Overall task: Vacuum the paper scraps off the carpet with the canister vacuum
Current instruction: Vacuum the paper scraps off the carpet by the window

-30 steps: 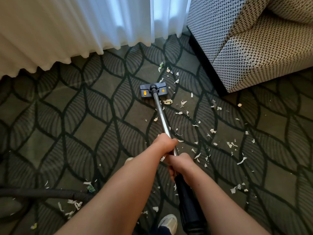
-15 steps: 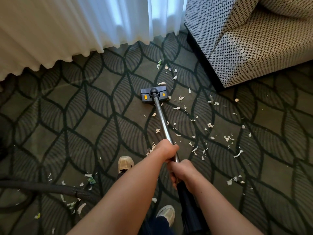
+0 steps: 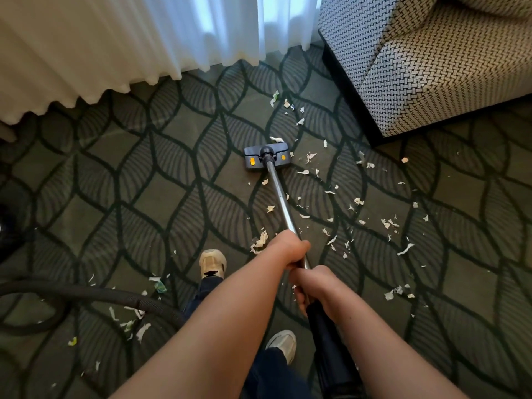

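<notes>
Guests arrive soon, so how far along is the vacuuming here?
Done: the carpet left of the floor head looks clean. In hand: the left hand and right hand grip the wand, with the floor head on the carpet just behind one scrap. Left: many paper scraps right of the wand toward the armchair, more near the curtain, and others beside the hose.
</notes>
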{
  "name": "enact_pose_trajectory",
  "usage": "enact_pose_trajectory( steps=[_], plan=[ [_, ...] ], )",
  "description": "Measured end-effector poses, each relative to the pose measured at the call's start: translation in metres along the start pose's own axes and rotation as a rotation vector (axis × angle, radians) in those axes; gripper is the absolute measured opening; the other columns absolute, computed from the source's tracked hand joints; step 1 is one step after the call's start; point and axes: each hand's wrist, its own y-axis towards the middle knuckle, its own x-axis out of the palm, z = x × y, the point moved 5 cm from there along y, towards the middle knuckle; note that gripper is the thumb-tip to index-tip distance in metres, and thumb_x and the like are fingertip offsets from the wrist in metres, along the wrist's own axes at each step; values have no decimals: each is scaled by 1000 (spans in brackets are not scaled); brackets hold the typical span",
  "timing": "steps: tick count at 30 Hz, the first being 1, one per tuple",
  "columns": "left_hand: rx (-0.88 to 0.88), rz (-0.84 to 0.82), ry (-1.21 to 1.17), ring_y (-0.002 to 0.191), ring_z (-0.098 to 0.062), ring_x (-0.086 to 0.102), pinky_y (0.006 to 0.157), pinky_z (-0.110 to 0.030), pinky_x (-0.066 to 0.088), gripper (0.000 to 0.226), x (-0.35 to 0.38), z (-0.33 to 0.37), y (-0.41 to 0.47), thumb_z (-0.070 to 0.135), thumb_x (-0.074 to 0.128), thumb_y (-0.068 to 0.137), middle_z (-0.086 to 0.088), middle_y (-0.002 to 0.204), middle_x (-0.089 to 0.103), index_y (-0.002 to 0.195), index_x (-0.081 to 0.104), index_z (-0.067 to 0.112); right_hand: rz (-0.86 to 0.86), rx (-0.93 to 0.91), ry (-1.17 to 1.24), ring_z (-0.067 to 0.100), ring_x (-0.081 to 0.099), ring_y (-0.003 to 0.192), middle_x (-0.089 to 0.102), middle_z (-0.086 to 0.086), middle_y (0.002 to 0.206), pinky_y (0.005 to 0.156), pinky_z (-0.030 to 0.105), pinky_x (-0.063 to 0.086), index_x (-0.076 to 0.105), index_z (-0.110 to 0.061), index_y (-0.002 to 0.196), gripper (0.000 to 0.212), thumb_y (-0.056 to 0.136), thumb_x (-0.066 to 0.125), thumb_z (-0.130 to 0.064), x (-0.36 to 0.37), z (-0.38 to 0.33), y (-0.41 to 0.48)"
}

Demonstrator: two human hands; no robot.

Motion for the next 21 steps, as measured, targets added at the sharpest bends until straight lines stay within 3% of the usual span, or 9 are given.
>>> enact_pose_trajectory(
  steps=[8,15,21],
  plan=[
    [-15,-46,33,88,-27,62,79,-32,51,29,16,-20,-28,33,56,91,-10,97,64,102,60,7,-32,77,-37,21,43,34,46,9,42,44,26,41,53,-5,64,18,81,45,-5,9,25,-35],
    [-11,-62,0,76,-25,62,75,-32,55,26,10,-18,-49,32,58,91,-7,81,61,96,57,6,-7,75,-48,20,40,28,42,9,37,40,22,37,51,-5,62,19,80,46,-1,11,21,-59],
    [-25,-113,13,85,-29,67,81,-38,58,27,13,-28,-64,30,56,92,-13,94,64,99,57,4,-20,117,-64,21,42,32,45,11,43,42,23,42,52,-5,65,16,80,47,-5,18,33,-76]
  ],
)
